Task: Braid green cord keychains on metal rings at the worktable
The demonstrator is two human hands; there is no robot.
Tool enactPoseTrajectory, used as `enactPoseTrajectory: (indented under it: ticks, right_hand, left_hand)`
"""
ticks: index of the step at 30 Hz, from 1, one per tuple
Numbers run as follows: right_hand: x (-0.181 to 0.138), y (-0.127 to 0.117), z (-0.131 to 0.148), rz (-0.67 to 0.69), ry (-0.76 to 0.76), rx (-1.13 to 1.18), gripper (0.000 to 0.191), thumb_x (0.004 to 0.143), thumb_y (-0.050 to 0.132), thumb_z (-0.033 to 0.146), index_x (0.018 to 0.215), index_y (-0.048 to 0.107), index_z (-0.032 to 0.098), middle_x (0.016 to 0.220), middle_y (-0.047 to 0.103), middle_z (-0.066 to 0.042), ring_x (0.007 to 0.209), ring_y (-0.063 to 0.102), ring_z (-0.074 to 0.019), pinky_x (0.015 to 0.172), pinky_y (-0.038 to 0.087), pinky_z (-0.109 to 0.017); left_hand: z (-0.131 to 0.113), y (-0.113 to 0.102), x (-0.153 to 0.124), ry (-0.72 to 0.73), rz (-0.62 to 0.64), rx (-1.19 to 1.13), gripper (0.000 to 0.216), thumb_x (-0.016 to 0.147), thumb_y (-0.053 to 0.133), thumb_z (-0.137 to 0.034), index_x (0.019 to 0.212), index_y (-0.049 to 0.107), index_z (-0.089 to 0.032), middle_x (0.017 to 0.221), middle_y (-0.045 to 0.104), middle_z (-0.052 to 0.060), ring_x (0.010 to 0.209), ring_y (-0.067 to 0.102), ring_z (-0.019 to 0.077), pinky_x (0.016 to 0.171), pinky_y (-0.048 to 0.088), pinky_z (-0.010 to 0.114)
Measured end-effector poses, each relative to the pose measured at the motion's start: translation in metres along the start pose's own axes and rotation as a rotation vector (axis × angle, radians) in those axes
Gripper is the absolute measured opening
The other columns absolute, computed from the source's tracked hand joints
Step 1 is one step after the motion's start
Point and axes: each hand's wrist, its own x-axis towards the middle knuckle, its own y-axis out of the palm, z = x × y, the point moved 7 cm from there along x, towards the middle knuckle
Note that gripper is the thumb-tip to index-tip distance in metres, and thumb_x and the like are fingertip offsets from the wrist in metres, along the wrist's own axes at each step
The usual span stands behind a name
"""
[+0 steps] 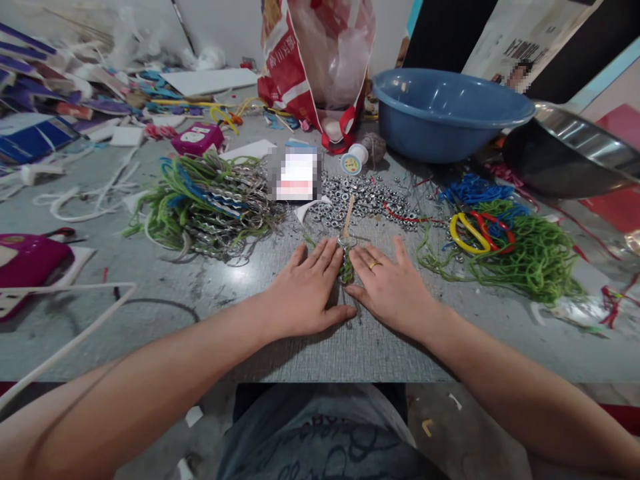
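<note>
My left hand [309, 287] lies flat on the grey table with its fingers stretched out. Palm down, my right hand [389, 285] mirrors it, a ring on one finger. In the narrow gap between them lies a small green cord piece with metal bits [346, 267], partly covered by the fingers. Just beyond its far end is a thin tan stick [349, 217]. Many small metal nuts [370, 200] are scattered behind my fingertips. Neither hand is closed around anything.
Finished-looking green cord strands with metal [205, 207] are heaped left. To the right, scissors with yellow and red handles [470, 233] rest by loose green cords [530, 253]. Behind stand a phone [299, 175], a thread spool [354, 160], a red bag [285, 67] and a blue basin [450, 127].
</note>
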Motion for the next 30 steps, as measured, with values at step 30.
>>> enactPoseTrajectory:
  ticks: [30]
  right_hand:
    - [-0.01,-0.009,-0.027,0.106,0.264,-0.178,0.077,0.085,0.03,0.066,0.118,0.057,0.002,0.123,0.055,-0.027,0.12,0.044,-0.041,0.097,0.01,-0.071]
  left_hand:
    - [0.005,-0.018,-0.007,-0.164,-0.084,0.117,0.08,0.084,0.033,-0.063,0.133,0.041,-0.001,0.141,0.035,0.026,0.133,0.027,0.0404,0.103,0.013,0.067]
